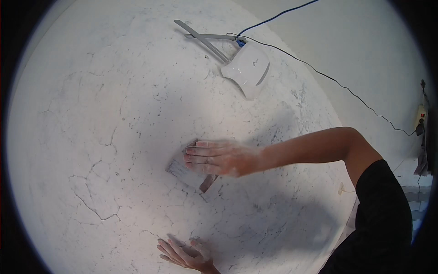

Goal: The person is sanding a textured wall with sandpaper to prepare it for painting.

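My right hand (222, 159), dusted with white powder, lies flat with its fingers together over a thin brown-edged piece (208, 184), perhaps sandpaper, and holds it against a white wall (102, 137). Part of that piece is hidden under the fingers; its exact shape cannot be told. Beside the fingertips is a pale patch with dark streaks. Fine cracks, pits and grey marks cover the wall. At the bottom, my left hand (186, 255) is spread at the wall with nothing in it, also powdery; whether its palm touches the surface is unclear.
Above my right hand, a white TP-Link router (248, 70) with grey antennas (208, 44) is on the wall. A blue cable (277, 15) and a thin black cord (328, 77) run from it. The cord reaches a power strip (421, 114) with a lit red switch at the far right.
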Demonstrator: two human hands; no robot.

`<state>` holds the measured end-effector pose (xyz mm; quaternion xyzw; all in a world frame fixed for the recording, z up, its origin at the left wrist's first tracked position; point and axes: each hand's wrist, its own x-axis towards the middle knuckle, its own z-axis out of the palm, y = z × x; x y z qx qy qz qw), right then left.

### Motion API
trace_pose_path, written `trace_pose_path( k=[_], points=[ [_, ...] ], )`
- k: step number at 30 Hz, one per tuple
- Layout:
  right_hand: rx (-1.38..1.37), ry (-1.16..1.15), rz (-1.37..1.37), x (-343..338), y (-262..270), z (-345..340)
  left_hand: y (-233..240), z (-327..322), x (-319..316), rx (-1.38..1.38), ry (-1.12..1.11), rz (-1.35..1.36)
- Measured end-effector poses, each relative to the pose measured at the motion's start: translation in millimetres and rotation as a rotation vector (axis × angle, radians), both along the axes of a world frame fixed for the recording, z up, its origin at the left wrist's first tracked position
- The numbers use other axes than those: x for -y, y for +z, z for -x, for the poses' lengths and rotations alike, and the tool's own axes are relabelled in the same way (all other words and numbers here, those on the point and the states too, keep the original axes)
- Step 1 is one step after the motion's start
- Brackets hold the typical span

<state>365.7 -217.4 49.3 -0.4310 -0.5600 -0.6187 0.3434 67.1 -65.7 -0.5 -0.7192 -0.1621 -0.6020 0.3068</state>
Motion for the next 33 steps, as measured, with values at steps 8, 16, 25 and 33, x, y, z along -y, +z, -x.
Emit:
trace_pose_path(
  k=[8,16,25,33],
  points=[
    [-0.358,-0.175,-0.272,14,81,-21,-1,-5,1,-0.019,0.061,-0.063],
    [-0.079,-0.355,-0.278,28,84,-39,-2,-9,11,-0.007,0.077,-0.047],
    [0.035,-0.063,-0.132,-3,62,-14,-1,-7,10,0.007,0.069,-0.074],
    [-0.188,-0.026,-0.232,3,81,-11,-2,-9,8,0.019,0.051,-0.081]
  ],
)
